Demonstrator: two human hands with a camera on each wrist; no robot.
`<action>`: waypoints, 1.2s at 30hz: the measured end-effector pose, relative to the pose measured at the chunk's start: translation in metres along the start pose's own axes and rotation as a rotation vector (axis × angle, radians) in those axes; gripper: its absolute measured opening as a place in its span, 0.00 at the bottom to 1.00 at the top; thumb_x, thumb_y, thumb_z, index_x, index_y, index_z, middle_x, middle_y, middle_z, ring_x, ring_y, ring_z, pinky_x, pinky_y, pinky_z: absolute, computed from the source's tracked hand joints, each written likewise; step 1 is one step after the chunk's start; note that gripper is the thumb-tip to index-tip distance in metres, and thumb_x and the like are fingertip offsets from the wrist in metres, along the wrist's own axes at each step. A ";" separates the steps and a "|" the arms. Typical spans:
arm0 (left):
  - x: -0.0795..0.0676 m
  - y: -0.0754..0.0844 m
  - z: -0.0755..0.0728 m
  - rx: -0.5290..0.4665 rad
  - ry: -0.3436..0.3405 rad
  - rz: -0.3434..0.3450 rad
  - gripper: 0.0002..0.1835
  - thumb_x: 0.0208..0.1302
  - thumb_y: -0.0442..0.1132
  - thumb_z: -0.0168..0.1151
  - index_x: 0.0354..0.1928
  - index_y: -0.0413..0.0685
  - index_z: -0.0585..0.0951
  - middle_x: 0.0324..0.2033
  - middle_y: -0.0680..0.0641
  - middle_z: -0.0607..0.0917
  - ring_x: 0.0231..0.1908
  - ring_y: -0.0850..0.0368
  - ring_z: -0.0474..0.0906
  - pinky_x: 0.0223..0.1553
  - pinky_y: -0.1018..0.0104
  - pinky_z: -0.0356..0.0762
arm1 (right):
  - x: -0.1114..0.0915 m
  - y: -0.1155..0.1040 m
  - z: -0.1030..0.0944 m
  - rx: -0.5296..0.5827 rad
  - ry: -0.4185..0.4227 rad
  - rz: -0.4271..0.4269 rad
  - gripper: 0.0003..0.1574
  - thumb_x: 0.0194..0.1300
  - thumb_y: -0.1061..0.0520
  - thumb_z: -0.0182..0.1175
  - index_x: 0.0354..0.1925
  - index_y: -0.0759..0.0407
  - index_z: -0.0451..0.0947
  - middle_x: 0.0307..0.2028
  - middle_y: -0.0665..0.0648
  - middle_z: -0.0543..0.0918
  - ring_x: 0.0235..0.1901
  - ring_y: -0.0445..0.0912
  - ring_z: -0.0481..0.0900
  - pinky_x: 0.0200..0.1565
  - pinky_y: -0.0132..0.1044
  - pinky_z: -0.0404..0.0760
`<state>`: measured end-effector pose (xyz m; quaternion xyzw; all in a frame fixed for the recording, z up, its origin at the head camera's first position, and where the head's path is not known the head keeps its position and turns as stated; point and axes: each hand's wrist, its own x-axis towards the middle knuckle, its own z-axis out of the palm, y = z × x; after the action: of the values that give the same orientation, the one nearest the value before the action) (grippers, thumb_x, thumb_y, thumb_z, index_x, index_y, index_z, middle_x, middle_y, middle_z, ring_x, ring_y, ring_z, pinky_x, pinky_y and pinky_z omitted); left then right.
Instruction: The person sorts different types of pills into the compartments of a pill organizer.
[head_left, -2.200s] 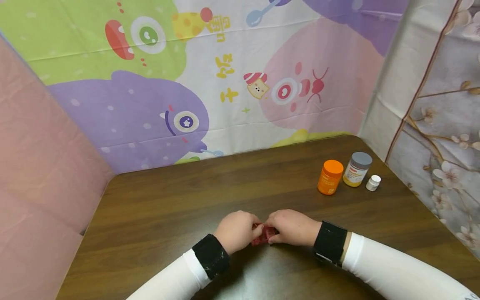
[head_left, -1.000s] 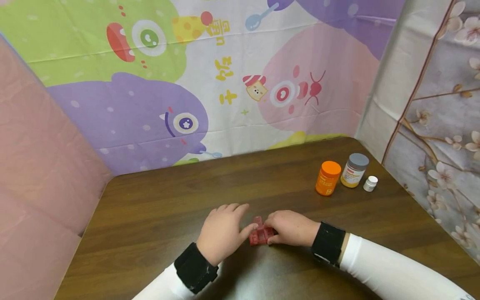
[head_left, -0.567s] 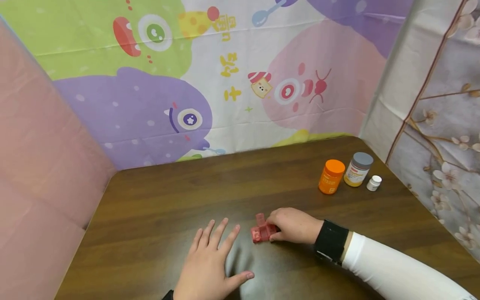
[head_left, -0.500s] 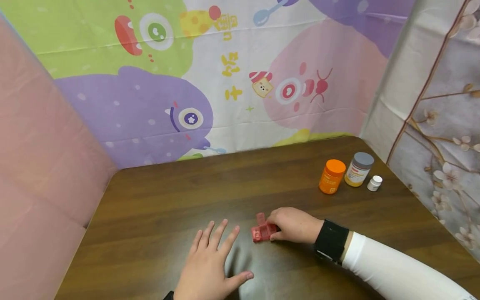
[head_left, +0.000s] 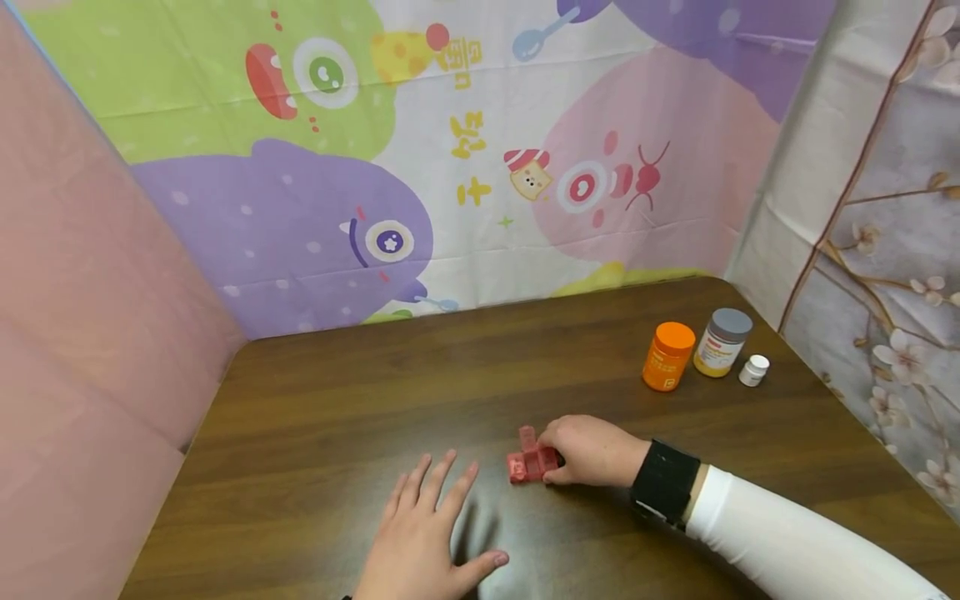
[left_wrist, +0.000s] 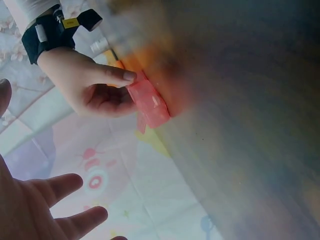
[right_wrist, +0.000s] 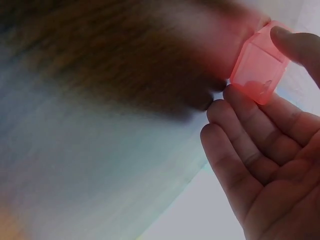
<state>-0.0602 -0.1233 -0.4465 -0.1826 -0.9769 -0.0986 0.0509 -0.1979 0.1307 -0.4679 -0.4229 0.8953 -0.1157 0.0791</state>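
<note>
A small red translucent pill box [head_left: 531, 463] lies on the wooden table in the head view, with one lid raised on its far side. My right hand [head_left: 594, 450] holds its right end between thumb and fingers. In the right wrist view the thumb lies on one side of the pill box [right_wrist: 260, 65] and the fingertips on the other. My left hand [head_left: 420, 525] is to the left and nearer, fingers straight and spread, holding nothing. Its fingers [left_wrist: 60, 187] also show at the left wrist view's edge, apart from the pill box [left_wrist: 150, 102].
At the table's back right stand an orange bottle [head_left: 668, 357], a grey-lidded jar [head_left: 722, 342] and a small white bottle [head_left: 753, 370]. A cartoon-print cloth [head_left: 480, 242] hangs along the table's [head_left: 360, 375] far edge. Pink cloth [head_left: 97, 333] covers the left side.
My left hand has let go of the pill box and moved left and nearer, fingers spreading. One lid now stands raised. My right hand stays on the box.
</note>
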 end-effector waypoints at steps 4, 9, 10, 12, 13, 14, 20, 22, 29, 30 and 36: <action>-0.003 0.001 0.002 0.001 0.045 -0.004 0.49 0.51 0.78 0.54 0.70 0.57 0.66 0.69 0.46 0.63 0.66 0.43 0.52 0.61 0.38 0.58 | -0.003 0.001 0.001 -0.011 0.004 0.009 0.28 0.54 0.41 0.70 0.46 0.57 0.83 0.30 0.46 0.80 0.27 0.39 0.70 0.31 0.33 0.74; -0.007 0.000 0.005 -0.013 0.051 -0.028 0.49 0.50 0.78 0.55 0.69 0.58 0.68 0.69 0.47 0.64 0.66 0.43 0.52 0.61 0.39 0.58 | -0.009 0.002 0.000 -0.002 0.013 0.066 0.38 0.55 0.35 0.67 0.54 0.58 0.80 0.40 0.50 0.84 0.33 0.38 0.74 0.41 0.39 0.80; -0.008 -0.001 0.005 -0.014 0.053 -0.031 0.49 0.50 0.78 0.55 0.69 0.58 0.68 0.68 0.47 0.64 0.66 0.43 0.53 0.61 0.39 0.58 | -0.011 0.002 -0.002 0.003 0.032 0.085 0.38 0.55 0.33 0.66 0.54 0.57 0.80 0.42 0.50 0.84 0.35 0.38 0.74 0.42 0.40 0.80; -0.008 -0.001 0.005 -0.017 0.062 -0.034 0.49 0.49 0.78 0.55 0.69 0.57 0.69 0.68 0.47 0.65 0.66 0.43 0.54 0.60 0.38 0.59 | -0.018 0.004 -0.009 0.004 0.125 0.114 0.36 0.57 0.33 0.64 0.52 0.57 0.80 0.43 0.51 0.84 0.37 0.38 0.75 0.43 0.42 0.80; -0.009 -0.002 0.005 -0.017 0.069 -0.034 0.49 0.49 0.78 0.55 0.68 0.57 0.69 0.68 0.47 0.65 0.65 0.42 0.54 0.60 0.38 0.59 | -0.022 0.006 -0.014 0.000 0.192 0.131 0.33 0.58 0.34 0.64 0.50 0.56 0.81 0.42 0.51 0.84 0.38 0.39 0.76 0.43 0.42 0.81; -0.009 -0.002 0.005 -0.017 0.075 -0.034 0.49 0.49 0.78 0.55 0.68 0.57 0.69 0.67 0.46 0.66 0.65 0.42 0.55 0.60 0.38 0.60 | -0.027 0.010 -0.020 0.002 0.271 0.149 0.29 0.59 0.36 0.64 0.48 0.55 0.81 0.41 0.50 0.83 0.39 0.39 0.76 0.42 0.43 0.81; -0.012 -0.005 0.003 0.004 0.105 -0.031 0.50 0.48 0.80 0.53 0.68 0.56 0.69 0.67 0.46 0.66 0.65 0.43 0.55 0.60 0.39 0.60 | -0.069 0.062 -0.081 0.012 0.790 0.329 0.11 0.63 0.55 0.60 0.41 0.62 0.80 0.37 0.59 0.81 0.39 0.51 0.75 0.40 0.51 0.75; -0.013 -0.006 0.002 0.010 0.117 -0.030 0.50 0.48 0.80 0.52 0.68 0.57 0.69 0.67 0.46 0.66 0.65 0.43 0.55 0.60 0.39 0.60 | -0.085 0.086 -0.099 0.006 0.842 0.426 0.15 0.65 0.56 0.57 0.44 0.66 0.78 0.41 0.64 0.80 0.43 0.57 0.73 0.43 0.55 0.72; -0.017 -0.008 -0.001 0.022 0.149 -0.033 0.50 0.48 0.81 0.50 0.68 0.58 0.69 0.66 0.47 0.67 0.65 0.44 0.56 0.59 0.40 0.62 | -0.118 0.154 -0.114 -0.054 0.556 0.662 0.41 0.69 0.37 0.52 0.61 0.71 0.67 0.56 0.77 0.69 0.53 0.70 0.63 0.52 0.68 0.61; -0.017 -0.008 -0.001 0.018 0.151 -0.036 0.50 0.48 0.81 0.52 0.68 0.58 0.69 0.66 0.47 0.67 0.65 0.44 0.56 0.59 0.40 0.62 | -0.119 0.159 -0.112 -0.066 0.509 0.677 0.46 0.67 0.32 0.50 0.62 0.70 0.66 0.56 0.78 0.69 0.54 0.71 0.63 0.51 0.70 0.61; -0.018 -0.008 -0.005 0.019 0.140 -0.049 0.49 0.47 0.78 0.56 0.68 0.58 0.69 0.67 0.47 0.66 0.65 0.44 0.55 0.60 0.39 0.61 | -0.116 0.167 -0.101 -0.090 0.373 0.701 0.53 0.63 0.27 0.51 0.64 0.71 0.63 0.55 0.79 0.70 0.49 0.71 0.68 0.46 0.70 0.67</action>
<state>-0.0463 -0.1377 -0.4455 -0.1508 -0.9760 -0.1030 0.1186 -0.2722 0.3376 -0.4120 -0.0664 0.9885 -0.1170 -0.0687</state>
